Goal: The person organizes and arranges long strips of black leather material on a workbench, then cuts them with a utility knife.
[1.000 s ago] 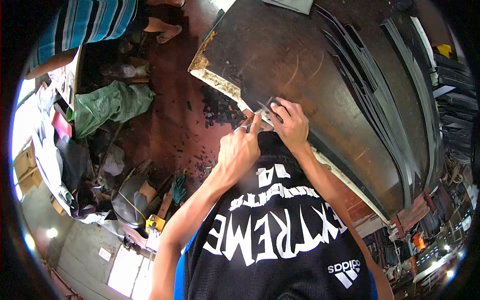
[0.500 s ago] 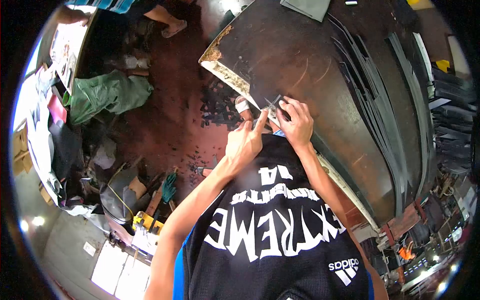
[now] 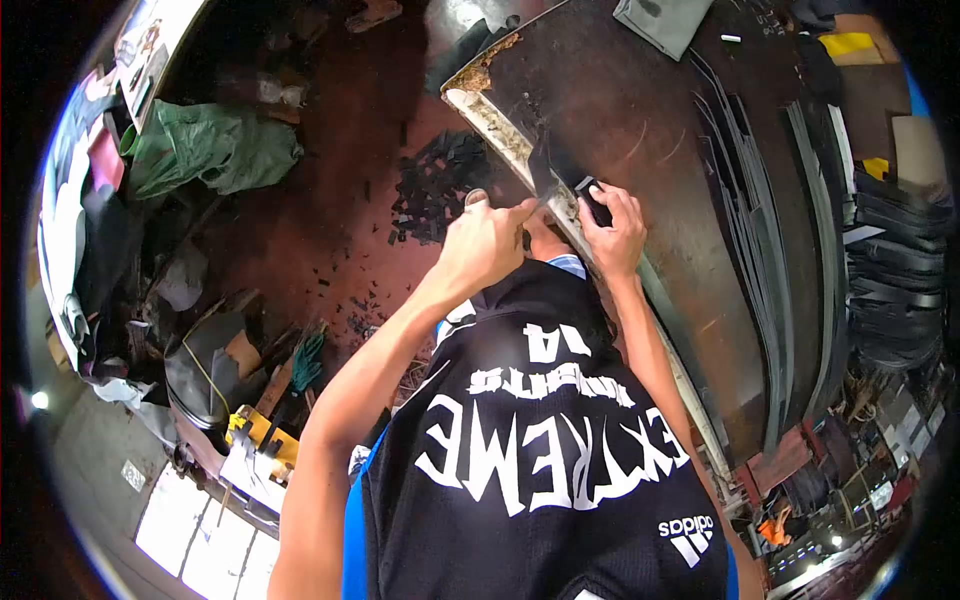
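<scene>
My left hand is closed near the worn table edge, its index finger stretched toward a dark, thin blade-like piece; what the fingers hold is too small to name. On the right, my right hand grips a small black block at the table's edge. The brown table has a chipped pale rim. Long dark strips lie curved along it, to the right of my hands.
Small black scraps litter the red floor below the table edge. A green sack lies at left. Stacked dark sheets stand at far right. A folded grey sheet is on the table's far part.
My hands have moved apart, the left one turned and drawn away from the right. The black block in my right hand now shows more clearly. The view has shifted, and the leg at top left has mostly gone.
</scene>
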Tool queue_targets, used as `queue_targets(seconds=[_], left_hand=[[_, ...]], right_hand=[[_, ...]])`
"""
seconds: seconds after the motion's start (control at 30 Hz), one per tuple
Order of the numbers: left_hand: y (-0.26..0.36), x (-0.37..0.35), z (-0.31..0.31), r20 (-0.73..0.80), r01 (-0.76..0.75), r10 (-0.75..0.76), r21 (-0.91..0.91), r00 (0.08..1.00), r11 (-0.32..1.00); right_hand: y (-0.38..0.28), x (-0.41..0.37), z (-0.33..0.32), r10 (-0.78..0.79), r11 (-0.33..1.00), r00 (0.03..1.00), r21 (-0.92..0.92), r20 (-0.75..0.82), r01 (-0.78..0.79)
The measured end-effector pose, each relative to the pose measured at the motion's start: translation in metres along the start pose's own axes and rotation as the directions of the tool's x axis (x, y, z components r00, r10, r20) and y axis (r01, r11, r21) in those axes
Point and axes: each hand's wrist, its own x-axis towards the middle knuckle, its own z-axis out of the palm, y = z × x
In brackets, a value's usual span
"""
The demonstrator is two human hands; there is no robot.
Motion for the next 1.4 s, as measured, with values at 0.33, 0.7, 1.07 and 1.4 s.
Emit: queue_targets(seconds=[0.33, 0.7, 1.07, 1.4], left_hand=[[-0.022, 0.059, -0.016, -0.063, -0.390, 0.532, 0.608, 0.844, 0.691], [-0.055, -0.002, -0.062, -0.023, -0.312, 0.340, 0.344, 0.940, 0.886], [-0.053, 0.165, 0.025, -0.239, -0.339, 0.516, 0.522, 0.822, 0.783], [0.021, 0.118, 0.023, -0.167, -0.667, 0.788, 0.447, 0.593, 0.597]], right_hand=[[0.000, 0.000, 0.001, -0.020, 1.000, 1.000, -0.014, -0.007, 0.020], [-0.009, -0.003, -0.003, 0.116, 0.990, 0.993, -0.079, 0.026, -0.114], [0.000, -0.056, -0.070, 0.258, 0.927, 0.960, -0.309, 0.109, -0.214], [0.035, -0.114, -0.100, 0.224, 0.954, 0.974, -0.195, -0.038, -0.227]])
